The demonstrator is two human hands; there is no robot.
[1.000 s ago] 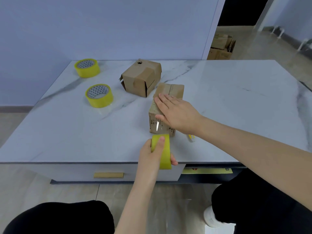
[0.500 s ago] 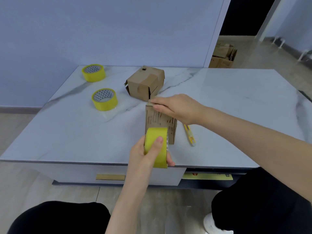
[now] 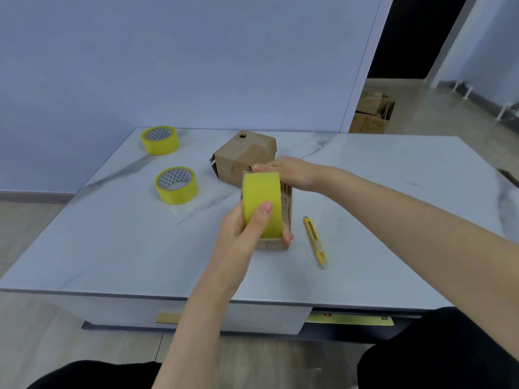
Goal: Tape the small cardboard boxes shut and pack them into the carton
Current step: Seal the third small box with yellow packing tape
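Head view: left fingers [image 3: 259, 217] clamping tape roll [image 3: 261, 196] rose up box [image 3: 286, 203]; right fingers [image 3: 265, 167] flat atop.

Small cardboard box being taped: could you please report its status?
Left hand grips tape roll against small cardboard box. Right hand presses box top. Utility knife beside, apart; nothing blocking.

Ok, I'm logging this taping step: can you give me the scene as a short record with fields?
Left hand: grips yellow tape roll in front of near box
Right hand: rests on near box's top
Near box: upright on table
Second box: behind it, flap ajar
Spare tape rolls: two, table's left
Utility knife: lies right of near box
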